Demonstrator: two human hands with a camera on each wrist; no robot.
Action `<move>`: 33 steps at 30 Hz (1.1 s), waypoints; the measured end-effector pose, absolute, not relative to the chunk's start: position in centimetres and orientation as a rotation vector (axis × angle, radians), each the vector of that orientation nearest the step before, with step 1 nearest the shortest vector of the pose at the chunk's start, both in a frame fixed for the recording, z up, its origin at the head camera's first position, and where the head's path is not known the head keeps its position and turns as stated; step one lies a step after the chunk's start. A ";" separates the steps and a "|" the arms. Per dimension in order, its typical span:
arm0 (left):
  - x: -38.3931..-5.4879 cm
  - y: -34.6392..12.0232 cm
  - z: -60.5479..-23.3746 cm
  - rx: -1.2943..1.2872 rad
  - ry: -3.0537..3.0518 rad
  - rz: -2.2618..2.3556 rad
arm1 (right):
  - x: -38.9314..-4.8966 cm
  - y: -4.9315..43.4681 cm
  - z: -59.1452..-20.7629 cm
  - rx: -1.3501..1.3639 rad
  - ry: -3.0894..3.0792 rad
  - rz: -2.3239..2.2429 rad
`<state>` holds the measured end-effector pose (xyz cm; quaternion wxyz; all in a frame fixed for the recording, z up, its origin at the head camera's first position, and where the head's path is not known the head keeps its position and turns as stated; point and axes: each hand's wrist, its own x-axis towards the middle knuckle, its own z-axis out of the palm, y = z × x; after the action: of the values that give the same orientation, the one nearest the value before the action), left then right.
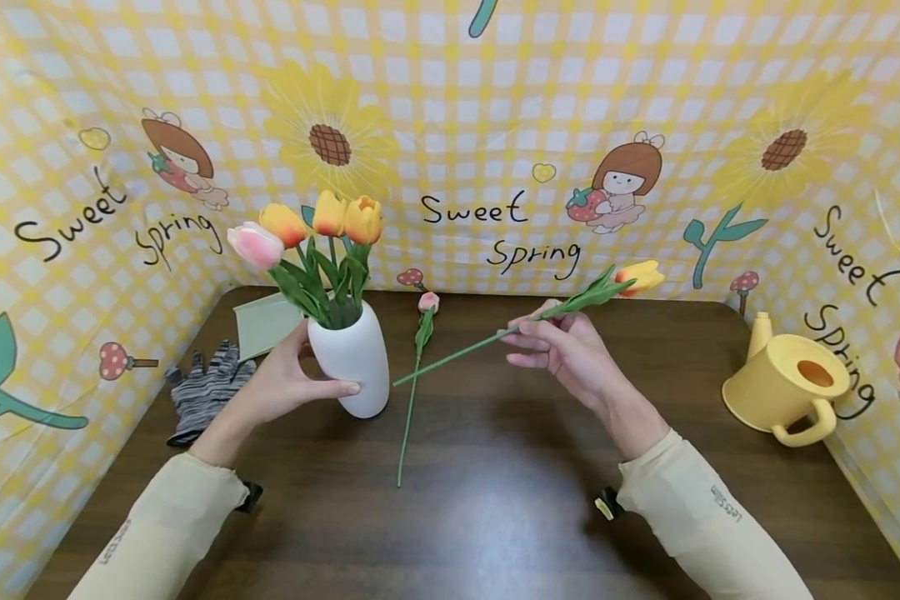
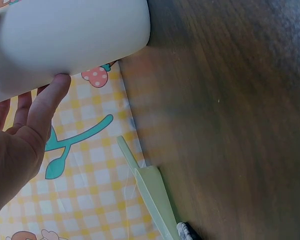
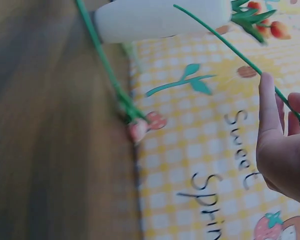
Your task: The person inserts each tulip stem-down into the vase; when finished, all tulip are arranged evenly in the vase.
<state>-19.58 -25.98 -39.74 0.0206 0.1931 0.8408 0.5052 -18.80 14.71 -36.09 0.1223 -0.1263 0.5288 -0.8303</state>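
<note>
A white vase [image 1: 351,358] stands on the brown table, holding a pink tulip [image 1: 256,244] and several yellow-orange tulips [image 1: 330,214]. My left hand [image 1: 288,379] grips it from the left, thumb across its front. In the left wrist view the fingers curl around the vase [image 2: 75,40]. My right hand [image 1: 566,346] pinches the green stem of a yellow-orange tulip [image 1: 640,278] above the table; its bloom points right and its stem end slants down toward the vase. Between the hands a second pink tulip [image 1: 429,303] lies on the table, its stem toward me.
A yellow watering can [image 1: 787,387] stands at the right edge. To the left are a grey striped glove [image 1: 206,396] and a pale green flat-sided object [image 1: 266,323], partly hidden behind my left hand. A checked cloth [image 1: 480,150] hangs around the table's back and sides.
</note>
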 end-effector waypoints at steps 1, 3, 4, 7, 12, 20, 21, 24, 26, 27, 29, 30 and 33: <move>-19.6 -26.0 -39.7 0.600 2.610 1.562 | -18.7 14.6 -35.6 -0.383 1.540 -2.441; -19.6 -26.0 -39.7 0.585 2.611 1.562 | -18.6 14.3 -34.7 -0.422 1.530 -2.471; -19.6 -26.0 -39.7 0.578 2.611 1.565 | -18.6 14.1 -34.3 -0.443 1.529 -2.485; -19.6 -26.0 -39.7 0.574 2.611 1.564 | -18.5 13.7 -33.3 -0.504 1.533 -2.513; -19.6 -26.1 -39.6 0.579 2.598 1.573 | -18.4 12.9 -31.7 -0.581 1.541 -2.519; -19.6 -26.1 -39.7 0.583 2.621 1.545 | -18.3 12.1 -30.5 -0.643 1.528 -2.553; -19.5 -26.1 -39.7 0.585 2.619 1.542 | -18.3 12.0 -30.3 -0.641 1.524 -2.559; -19.5 -26.1 -39.7 0.594 2.612 1.542 | -18.4 11.7 -29.9 -0.634 1.499 -2.584; -19.5 -26.1 -39.7 0.597 2.616 1.539 | -18.5 11.5 -29.7 -0.638 1.493 -2.599; -19.5 -26.1 -39.7 0.599 2.617 1.539 | -18.5 11.4 -29.6 -0.645 1.493 -2.603; -19.5 -26.0 -39.7 0.593 2.623 1.539 | -18.7 11.1 -29.3 -0.672 1.509 -2.603; -19.6 -26.0 -39.7 0.595 2.626 1.537 | -18.7 11.0 -29.1 -0.686 1.528 -2.598; -19.6 -26.0 -39.6 0.591 2.623 1.539 | -18.9 10.5 -28.6 -0.727 1.597 -2.578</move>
<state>-19.64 -25.97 -39.64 0.0215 0.1908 0.8464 0.4967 -18.91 10.48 -28.64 0.0114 -0.2332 0.5119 -0.8267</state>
